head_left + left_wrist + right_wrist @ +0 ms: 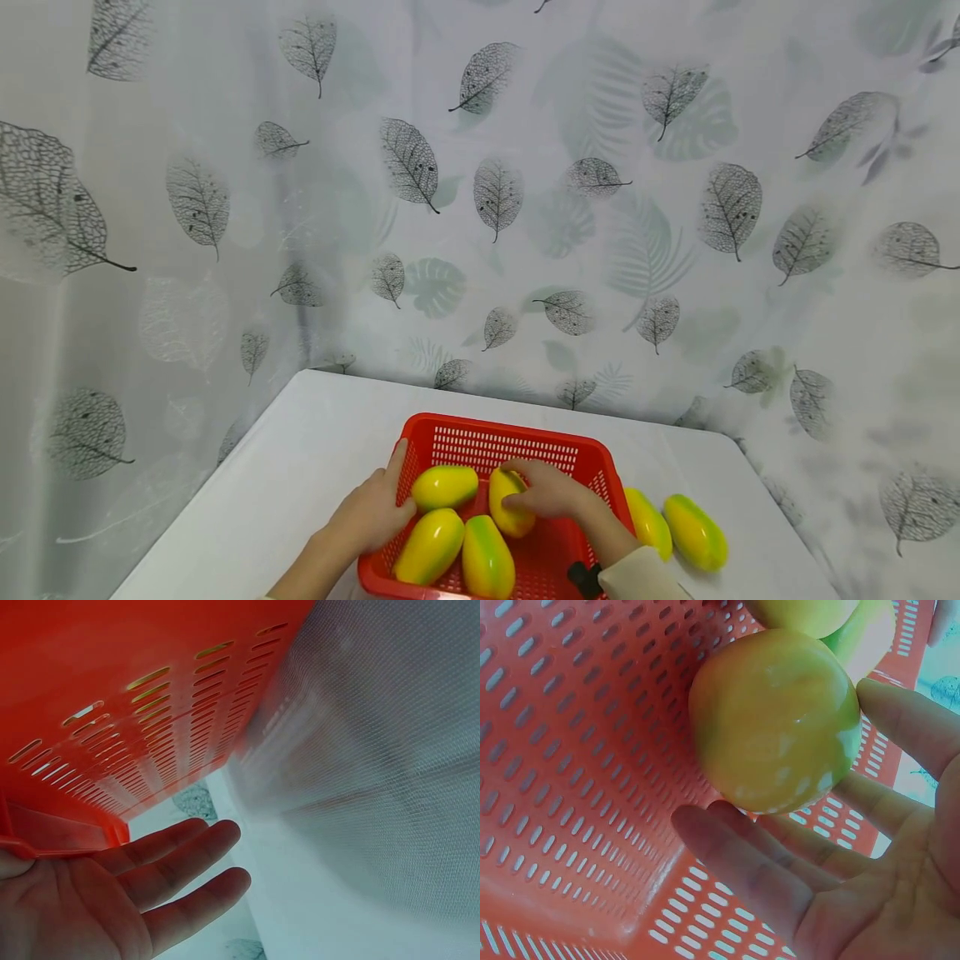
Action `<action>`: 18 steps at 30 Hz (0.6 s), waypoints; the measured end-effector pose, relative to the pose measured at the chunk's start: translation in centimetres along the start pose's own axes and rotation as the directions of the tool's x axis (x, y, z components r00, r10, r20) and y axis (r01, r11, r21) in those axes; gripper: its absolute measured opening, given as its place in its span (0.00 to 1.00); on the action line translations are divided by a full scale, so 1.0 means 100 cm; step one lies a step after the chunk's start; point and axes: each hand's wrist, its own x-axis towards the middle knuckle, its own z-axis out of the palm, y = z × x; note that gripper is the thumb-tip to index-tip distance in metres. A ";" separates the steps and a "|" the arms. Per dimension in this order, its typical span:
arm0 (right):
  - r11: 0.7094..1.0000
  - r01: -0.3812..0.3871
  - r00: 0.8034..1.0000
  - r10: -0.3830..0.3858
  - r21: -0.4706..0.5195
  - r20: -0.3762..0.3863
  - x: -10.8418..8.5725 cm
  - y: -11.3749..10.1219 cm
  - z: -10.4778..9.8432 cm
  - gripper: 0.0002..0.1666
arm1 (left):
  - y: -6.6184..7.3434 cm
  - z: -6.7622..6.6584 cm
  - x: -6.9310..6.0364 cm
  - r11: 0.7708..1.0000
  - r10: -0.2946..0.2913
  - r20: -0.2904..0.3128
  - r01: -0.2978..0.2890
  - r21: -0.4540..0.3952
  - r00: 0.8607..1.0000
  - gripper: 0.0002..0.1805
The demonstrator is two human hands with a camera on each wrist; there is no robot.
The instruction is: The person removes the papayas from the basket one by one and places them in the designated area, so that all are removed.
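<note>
A red plastic basket (517, 427) with slotted walls stands on the table. My left hand (369, 510) holds its left rim, thumb hooked over inside; in the left wrist view the other visible fingers (184, 862) stretch out, apart from the outer wall. Inside the basket, my right hand (553, 490) grips a yellow-green mango (510, 510). In the right wrist view the thumb touches one side of that mango (772, 724) and fingers curve beneath it. Three more mangoes lie in the basket's left part: one at the back (444, 487), two in front (430, 546).
Two mangoes lie on the white table (337, 425) right of the basket, one close to its wall (649, 523) and one farther out (696, 533). A leaf-patterned curtain (525, 250) hangs behind the table. Near my right wrist sits a small black object (583, 577).
</note>
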 end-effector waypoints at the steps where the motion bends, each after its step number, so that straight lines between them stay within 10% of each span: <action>1: 1.000 -0.003 1.000 0.003 0.003 0.001 0.000 0.000 0.000 0.33 | 0.000 0.000 0.000 1.000 0.001 0.000 -0.001 0.000 1.000 0.52; 18: 0.999 -0.012 0.999 0.011 0.034 0.039 0.002 0.001 0.000 0.31 | -0.001 -0.001 -0.001 0.999 0.021 -0.001 -0.021 -0.029 1.000 0.51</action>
